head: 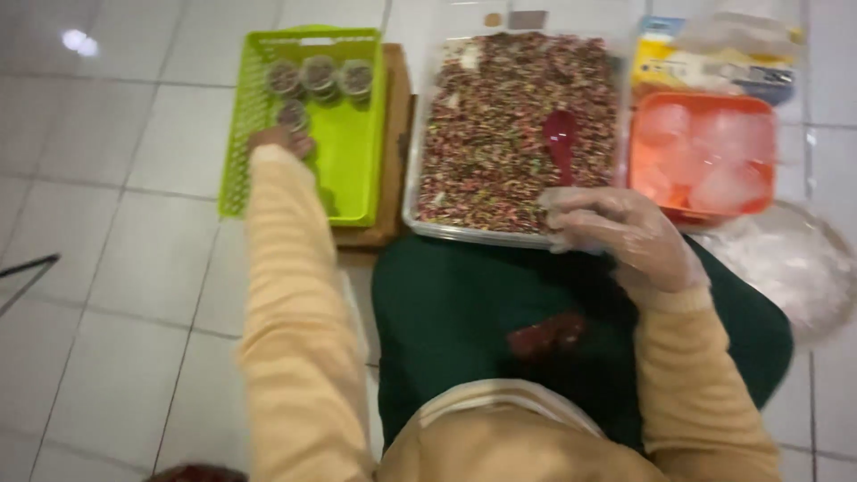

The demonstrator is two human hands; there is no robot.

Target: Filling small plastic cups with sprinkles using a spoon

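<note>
Apparently left hand (278,140) fingers grasping a filled cup (293,114) in green basket (353,192), gloved right hand (611,228) loosely curled, empty.

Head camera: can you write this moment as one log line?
left hand: on small cup in green basket | right hand: gloved, at tray rim | red scoop: in mix

A single head-worn camera looks steeply down and forward from above the seated person's lap, close in. Both sleeved arms reach away from the lens toward a green basket (303,125) and a clear tray (428,192) on the tiled floor (116,259).
</note>
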